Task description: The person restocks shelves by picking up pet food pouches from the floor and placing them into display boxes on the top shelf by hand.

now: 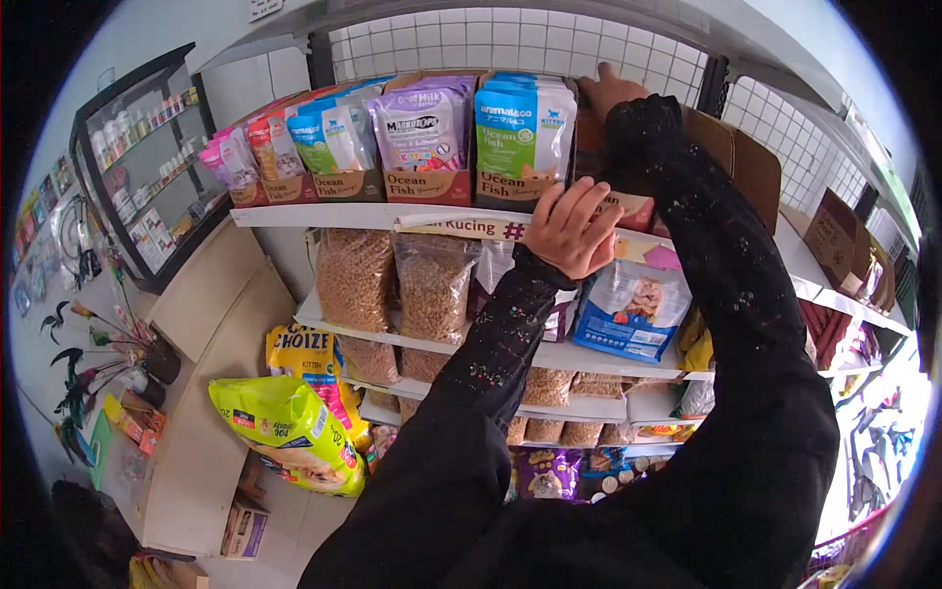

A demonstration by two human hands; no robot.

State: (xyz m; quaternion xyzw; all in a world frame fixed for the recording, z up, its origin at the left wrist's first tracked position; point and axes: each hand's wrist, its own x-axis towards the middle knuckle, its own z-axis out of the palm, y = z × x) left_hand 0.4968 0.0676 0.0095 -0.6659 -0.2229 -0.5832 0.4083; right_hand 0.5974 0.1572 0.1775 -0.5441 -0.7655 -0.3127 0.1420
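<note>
A brown cardboard display box (pixel 638 209) stands on the top shelf, with part of its printed front showing. My left hand (pixel 572 228) grips its front left edge, fingers closed against the cardboard. At the back of the same box, my right hand (pixel 610 90) is closed over the rear edge; some of its fingers are hidden. My right sleeve covers much of the box's inside. Directly left is a box of blue-and-green Ocean Fish kitten pouches (pixel 526 133). Beside that sits a box of purple Goat Milk pouches (pixel 422 133).
More pouch boxes (pixel 339 147) line the shelf's left end. An opened carton (pixel 837 234) stands at the right. Bags of kibble (pixel 437 285) and a blue-white pouch bag (pixel 633 309) fill the shelf below. A wire grid (pixel 510 44) backs the shelving. A green dog food bag (pixel 289 432) leans at lower left.
</note>
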